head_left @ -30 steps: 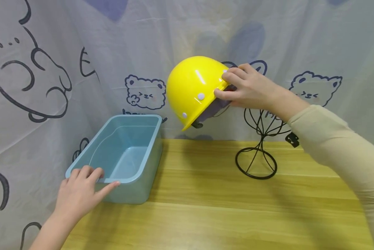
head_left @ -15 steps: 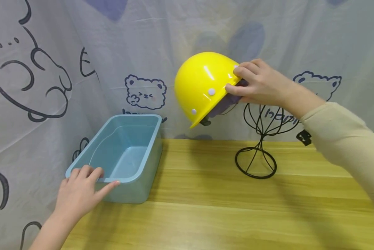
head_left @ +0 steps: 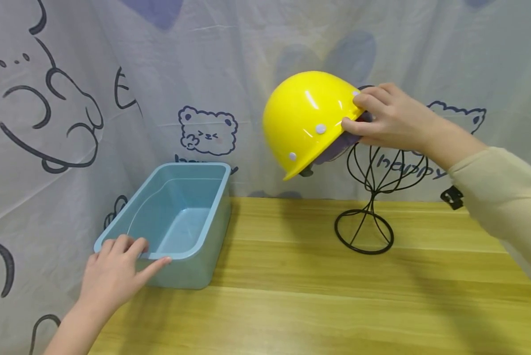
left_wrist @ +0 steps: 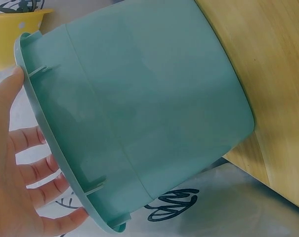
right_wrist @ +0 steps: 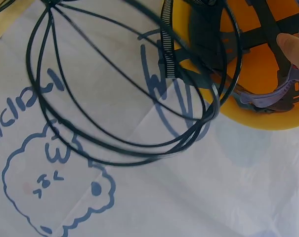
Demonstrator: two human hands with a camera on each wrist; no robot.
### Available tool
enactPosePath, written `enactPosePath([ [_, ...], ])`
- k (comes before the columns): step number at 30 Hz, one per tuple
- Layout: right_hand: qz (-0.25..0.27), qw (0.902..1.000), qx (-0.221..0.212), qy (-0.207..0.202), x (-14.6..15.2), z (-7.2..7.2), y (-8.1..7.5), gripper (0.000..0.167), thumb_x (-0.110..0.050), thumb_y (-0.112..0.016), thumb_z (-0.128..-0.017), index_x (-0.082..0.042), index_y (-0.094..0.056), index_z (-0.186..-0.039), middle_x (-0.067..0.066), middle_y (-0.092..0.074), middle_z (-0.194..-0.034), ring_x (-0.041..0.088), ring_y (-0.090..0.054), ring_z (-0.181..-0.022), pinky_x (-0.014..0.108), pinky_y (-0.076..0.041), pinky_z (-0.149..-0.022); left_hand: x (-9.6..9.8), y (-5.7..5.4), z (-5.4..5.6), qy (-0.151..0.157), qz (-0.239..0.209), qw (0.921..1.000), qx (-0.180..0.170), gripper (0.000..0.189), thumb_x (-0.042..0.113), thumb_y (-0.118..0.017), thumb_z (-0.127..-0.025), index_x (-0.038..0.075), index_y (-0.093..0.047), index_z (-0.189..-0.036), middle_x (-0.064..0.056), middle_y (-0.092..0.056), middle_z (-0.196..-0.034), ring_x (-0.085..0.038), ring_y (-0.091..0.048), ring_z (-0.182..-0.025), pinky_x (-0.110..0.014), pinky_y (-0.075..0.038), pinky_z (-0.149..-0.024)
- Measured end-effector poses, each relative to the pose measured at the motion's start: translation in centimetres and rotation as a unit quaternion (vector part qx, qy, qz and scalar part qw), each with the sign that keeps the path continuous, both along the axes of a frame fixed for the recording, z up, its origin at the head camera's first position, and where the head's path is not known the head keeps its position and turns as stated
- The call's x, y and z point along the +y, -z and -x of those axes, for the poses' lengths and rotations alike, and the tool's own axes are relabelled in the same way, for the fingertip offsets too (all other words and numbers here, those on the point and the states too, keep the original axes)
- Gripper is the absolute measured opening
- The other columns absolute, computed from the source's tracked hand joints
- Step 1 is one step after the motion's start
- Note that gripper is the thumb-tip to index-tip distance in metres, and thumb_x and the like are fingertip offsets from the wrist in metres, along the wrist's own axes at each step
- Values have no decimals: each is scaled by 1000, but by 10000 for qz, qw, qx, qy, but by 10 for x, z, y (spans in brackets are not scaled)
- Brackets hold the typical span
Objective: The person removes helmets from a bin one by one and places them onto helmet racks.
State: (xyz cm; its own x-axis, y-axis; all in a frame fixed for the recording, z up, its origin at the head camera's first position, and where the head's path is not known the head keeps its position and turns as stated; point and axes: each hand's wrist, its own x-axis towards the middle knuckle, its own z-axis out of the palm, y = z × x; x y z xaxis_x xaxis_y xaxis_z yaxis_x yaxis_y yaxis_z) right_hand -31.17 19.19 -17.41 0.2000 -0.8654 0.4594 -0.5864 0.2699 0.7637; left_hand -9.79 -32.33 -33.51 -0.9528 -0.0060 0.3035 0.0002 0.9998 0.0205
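In the head view my right hand [head_left: 396,118] holds a yellow hard hat [head_left: 307,116] by its brim, crown tilted up to the left. The right wrist view shows the hat's inside [right_wrist: 260,69], with dark straps and a grey band, and my thumb reaching in. Just below and right of the hat stands a black wire head-shaped stand [head_left: 373,190]; the hat hides part of its top. My left hand [head_left: 110,276] grips the near rim of a blue plastic bin [head_left: 216,212], fingers hooked over the edge, thumb along the rim.
The bin and the stand are on a wooden table [head_left: 292,296]. A pale curtain with printed cartoons [head_left: 256,39] hangs behind and at the left. Below my right forearm hangs a small black piece [head_left: 452,197].
The hard hat has moved to the right with my right hand, closer to the wire stand. My left hand and the bin have stayed in place.
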Motion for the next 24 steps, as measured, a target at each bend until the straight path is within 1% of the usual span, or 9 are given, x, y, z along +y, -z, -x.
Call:
enactPosePath([
  [1,27,10000,23,-7,2,0,0,24,-39,-35,-106,-21,-47,-115,25,-52,-110,40,-54,-96,53,-49,-75,0,0,0,6,11,10000,22,62,76,-53,-82,17,-61,-101,-12,-56,-102,-37,-50,-92,-53,-41,-63],
  [4,57,10000,51,55,8,-2,-1,26,-42,-35,-105,-20,-47,-115,25,-52,-110,40,-54,-96,53,-50,-77,0,1,0,10,38,10000,55,62,75,-54,-82,17,-61,-100,-12,-56,-101,-37,-51,-91,-53,-41,-62],
  [8,64,9998,134,129,17,-2,-2,26,-41,-34,-105,-20,-46,-115,25,-53,-109,40,-55,-95,53,-50,-77,-1,2,0,6,49,10000,81,61,74,-55,-82,16,-61,-100,-12,-56,-100,-37,-51,-90,-53,-41,-62],
  [16,280,9995,48,122,33,-7,-1,27,-43,-35,-104,-20,-48,-113,25,-54,-107,42,-56,-93,54,-51,-75,-1,2,0,32,16,9999,149,59,73,-57,-82,17,-60,-99,-12,-55,-99,-37,-50,-90,-53,-40,-62],
  [21,435,9988,-90,208,44,-12,2,29,-43,-34,-105,-18,-50,-111,26,-53,-104,42,-55,-93,55,-50,-75,-2,3,-1,76,52,9996,260,57,71,-60,-81,17,-60,-99,-12,-55,-97,-36,-50,-88,-52,-40,-60],
  [24,508,9983,-93,271,50,-14,4,32,-44,-34,-105,-18,-51,-110,26,-53,-103,43,-55,-92,55,-50,-74,-2,3,-1,102,64,9994,309,56,69,-62,-80,17,-60,-98,-11,-55,-96,-36,-51,-86,-51,-40,-59],
])
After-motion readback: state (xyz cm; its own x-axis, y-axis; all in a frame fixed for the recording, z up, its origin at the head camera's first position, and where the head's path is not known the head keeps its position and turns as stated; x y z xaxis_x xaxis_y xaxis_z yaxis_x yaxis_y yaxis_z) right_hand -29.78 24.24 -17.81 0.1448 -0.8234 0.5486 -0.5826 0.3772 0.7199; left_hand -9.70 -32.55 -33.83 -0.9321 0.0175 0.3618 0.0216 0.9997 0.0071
